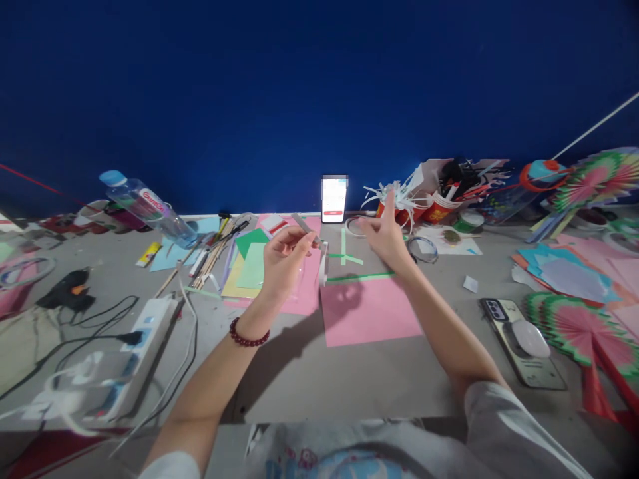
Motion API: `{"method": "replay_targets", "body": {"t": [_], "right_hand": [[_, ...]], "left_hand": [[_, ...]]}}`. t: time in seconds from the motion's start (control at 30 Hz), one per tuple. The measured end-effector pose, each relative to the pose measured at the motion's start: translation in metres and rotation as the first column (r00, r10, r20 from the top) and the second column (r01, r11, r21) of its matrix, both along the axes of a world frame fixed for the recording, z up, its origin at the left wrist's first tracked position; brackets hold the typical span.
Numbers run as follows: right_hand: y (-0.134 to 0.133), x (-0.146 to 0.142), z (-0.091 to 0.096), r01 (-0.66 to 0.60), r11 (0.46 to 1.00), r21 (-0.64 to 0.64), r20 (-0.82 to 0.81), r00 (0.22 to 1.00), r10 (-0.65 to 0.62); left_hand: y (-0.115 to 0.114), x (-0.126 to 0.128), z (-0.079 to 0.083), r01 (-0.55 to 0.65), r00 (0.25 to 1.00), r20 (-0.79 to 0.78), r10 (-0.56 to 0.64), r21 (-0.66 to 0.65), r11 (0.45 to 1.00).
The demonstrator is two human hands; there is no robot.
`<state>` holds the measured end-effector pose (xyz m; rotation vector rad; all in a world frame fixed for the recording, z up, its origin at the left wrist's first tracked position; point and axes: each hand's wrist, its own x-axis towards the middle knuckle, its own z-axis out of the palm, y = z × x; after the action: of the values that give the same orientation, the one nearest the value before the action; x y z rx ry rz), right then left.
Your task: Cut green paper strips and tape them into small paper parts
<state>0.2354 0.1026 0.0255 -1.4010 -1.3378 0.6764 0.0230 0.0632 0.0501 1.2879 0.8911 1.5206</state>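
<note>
Above the green and pink sheets, my left hand point(287, 259) pinches a thin greyish-white strip point(301, 222); its exact kind is unclear. A pale curled strip point(325, 265) hangs just right of these fingers. My right hand point(388, 241) is raised with thumb and index finger spread, and I see nothing in it. Close to its thumb lies a white ring-shaped roll point(353, 227). Behind its fingers stands a red cup point(382, 210) stuffed with white paper strips point(395, 194). Between my hands, a pink sheet point(372, 316) with a green upper edge lies flat, under green tape pieces point(344, 255).
A lit phone point(333, 199) leans against the blue wall. Left are a tilted bottle point(150, 207), wooden sticks point(212, 256) and a power strip point(137, 359) with cables. Right are another phone point(522, 346), folded paper fans point(589, 326) and a second red cup point(439, 209).
</note>
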Motion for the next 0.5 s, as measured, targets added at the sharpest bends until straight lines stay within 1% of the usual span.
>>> {"method": "replay_targets", "body": {"t": [0.1,0.2,0.27,0.3,0.37,0.43,0.5], "right_hand": [[-0.008,-0.002,0.008,-0.062,0.998,0.027,0.088,0.994,0.06],[-0.025,-0.017,0.021,-0.126,0.988,0.094,0.151,0.982,0.111],[-0.039,-0.03,0.028,-0.202,0.97,0.132,0.167,0.969,0.179],[-0.046,-0.036,0.031,-0.24,0.962,0.13,0.155,0.963,0.219],[-0.058,-0.047,0.033,-0.285,0.955,0.084,0.092,0.956,0.277],[-0.064,-0.053,0.031,-0.312,0.95,0.018,0.0,0.95,0.312],[-0.066,-0.057,0.027,-0.355,0.934,-0.04,-0.116,0.93,0.349]], "left_hand": [[-0.001,-0.001,0.003,0.004,1.0,-0.011,-0.004,0.003,1.0],[-0.003,-0.002,0.006,-0.013,1.0,-0.028,0.013,-0.005,1.0],[-0.003,-0.002,0.007,-0.024,0.999,-0.023,0.024,0.002,1.0],[-0.003,-0.001,0.007,-0.027,0.999,-0.02,0.028,0.007,1.0],[-0.003,-0.001,0.007,-0.035,0.999,-0.015,0.035,0.013,0.999],[-0.003,-0.001,0.007,-0.041,0.999,-0.015,0.042,0.015,0.999],[-0.003,-0.001,0.006,-0.046,0.999,-0.02,0.046,0.017,0.999]]}}
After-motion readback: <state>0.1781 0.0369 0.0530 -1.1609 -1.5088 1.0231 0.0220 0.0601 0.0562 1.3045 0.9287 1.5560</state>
